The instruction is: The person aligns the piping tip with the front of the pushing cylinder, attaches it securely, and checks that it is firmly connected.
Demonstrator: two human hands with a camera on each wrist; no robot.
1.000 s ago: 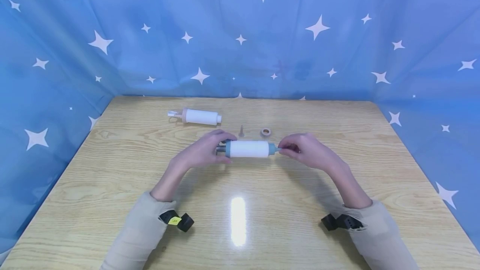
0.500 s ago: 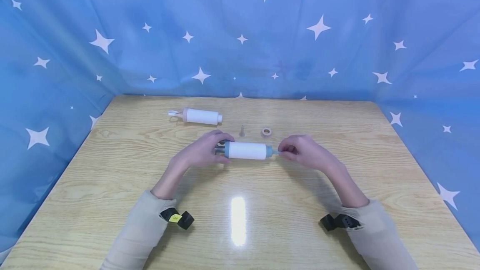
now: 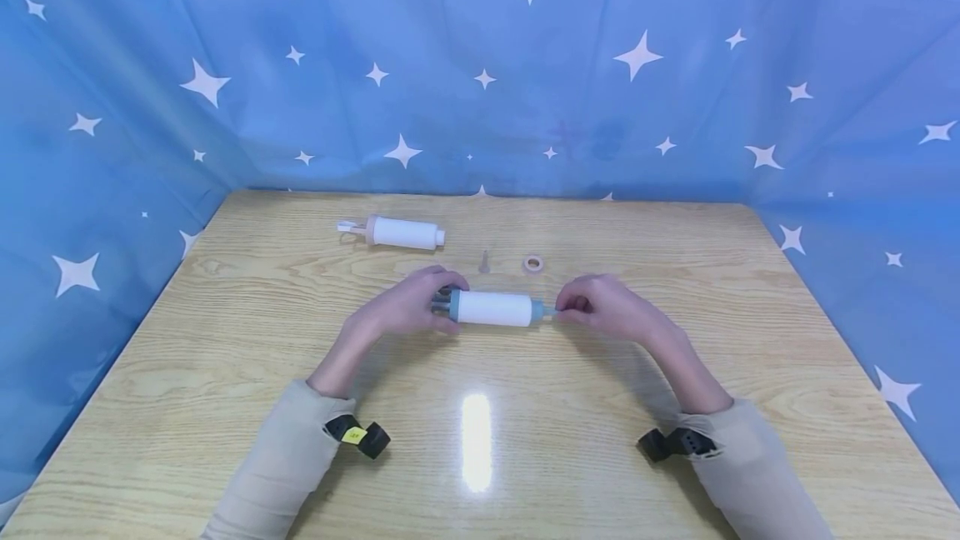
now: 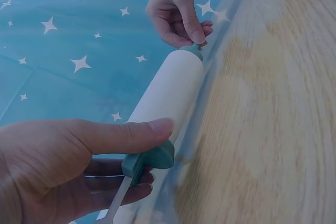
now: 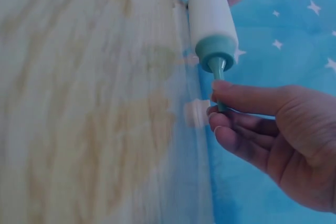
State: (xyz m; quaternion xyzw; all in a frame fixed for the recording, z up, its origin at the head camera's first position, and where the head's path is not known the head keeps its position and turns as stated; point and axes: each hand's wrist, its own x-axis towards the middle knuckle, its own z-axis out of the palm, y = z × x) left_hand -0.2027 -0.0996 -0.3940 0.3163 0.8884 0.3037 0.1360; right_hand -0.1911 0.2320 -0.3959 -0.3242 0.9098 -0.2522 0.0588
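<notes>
A white-barrelled icing syringe (image 3: pixel 495 308) with teal ends lies level between the hands, above the table. My left hand (image 3: pixel 407 307) grips its teal collar (image 4: pixel 160 156), thumb on top and fingers underneath in the left wrist view. At the other end, my right hand (image 3: pixel 618 308) pinches the slim teal nozzle (image 5: pixel 218 69) between thumb and fingertips. The nozzle sits in a teal cap (image 5: pixel 216 51) on the barrel; its tip is partly hidden by the fingers.
Behind the left hand, a second white syringe (image 3: pixel 405 232) with a pinkish collar lies on the wooden table (image 3: pixel 262 315). A small pointed nozzle (image 3: pixel 484 262) and a pinkish ring (image 3: pixel 533 263) are just beyond the held syringe. A starry blue cloth (image 3: pixel 480 115) hangs behind.
Both hands and the icing syringe have shifted slightly nearer the person, and the syringe's nozzle end has dipped a little. The grips look the same.
</notes>
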